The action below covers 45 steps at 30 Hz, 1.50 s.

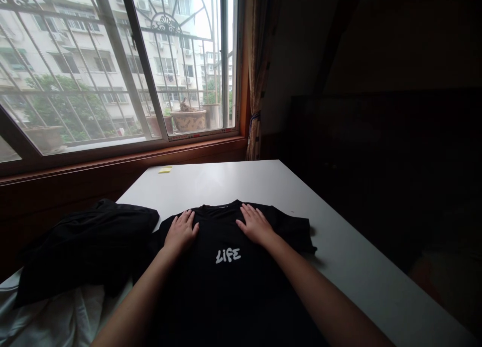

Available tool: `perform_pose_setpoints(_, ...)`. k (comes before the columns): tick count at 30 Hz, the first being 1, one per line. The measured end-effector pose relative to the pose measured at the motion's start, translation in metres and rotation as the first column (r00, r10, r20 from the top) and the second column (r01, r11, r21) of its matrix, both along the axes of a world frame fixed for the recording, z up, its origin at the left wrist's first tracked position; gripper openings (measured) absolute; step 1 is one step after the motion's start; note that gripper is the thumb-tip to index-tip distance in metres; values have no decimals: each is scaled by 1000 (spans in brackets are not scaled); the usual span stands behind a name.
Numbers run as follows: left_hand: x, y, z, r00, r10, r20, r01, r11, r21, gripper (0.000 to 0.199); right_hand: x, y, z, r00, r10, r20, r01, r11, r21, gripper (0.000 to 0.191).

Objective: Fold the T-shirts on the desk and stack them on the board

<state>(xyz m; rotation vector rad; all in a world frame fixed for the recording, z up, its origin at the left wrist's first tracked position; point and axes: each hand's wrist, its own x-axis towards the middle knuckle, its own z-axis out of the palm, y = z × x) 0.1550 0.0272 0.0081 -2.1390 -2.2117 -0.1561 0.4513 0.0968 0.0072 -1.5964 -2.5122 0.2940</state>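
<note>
A: Where does the shirt (230, 286) lie?

B: Spread on the white table (222, 182). Taking the white lettering (228, 255) as the clock's centre, the neckline (221, 208) is at twelve o'clock; one sleeve (297, 231) extends between two and three.

A: Position and state of the hands?

B: Left hand (182, 231) at ten o'clock, right hand (256, 224) between one and two. Both rest palm-down on the shirt near the neckline, fingers released, extended and slightly spread.

A: And the surroundings?

B: A heap of dark cloth (90, 241) at nine o'clock, beside the shirt; whether they touch is too dark to tell. White cloth (71, 312) at eight. A yellow slip (164, 169) at eleven, near the table's far edge; beyond it, a window (113, 76). Tied curtain (256, 86) at twelve.
</note>
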Motion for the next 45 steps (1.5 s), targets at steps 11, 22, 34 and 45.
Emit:
perform_pose_setpoints(11, -20, 33, 2, 1000, -18, 15, 19, 996, -85, 64, -12, 28, -1, 999, -17, 28, 18, 999, -31, 79)
perform_pose_setpoints(22, -18, 54, 7, 1000, -7, 26, 10, 994, -113, 68, -12, 57, -2, 999, -19, 43, 21, 999, -45, 85)
perform_pose_setpoints(34, -19, 68, 5, 1000, -10, 13, 11, 994, -105, 68, -13, 75, -4, 999, -11, 37, 13, 999, -53, 83)
perform_pose_setpoints(45, -20, 79, 0, 999, 35, 24, -33, 996, -84, 71, -14, 84, -5, 999, -13, 34, 14, 999, -46, 83)
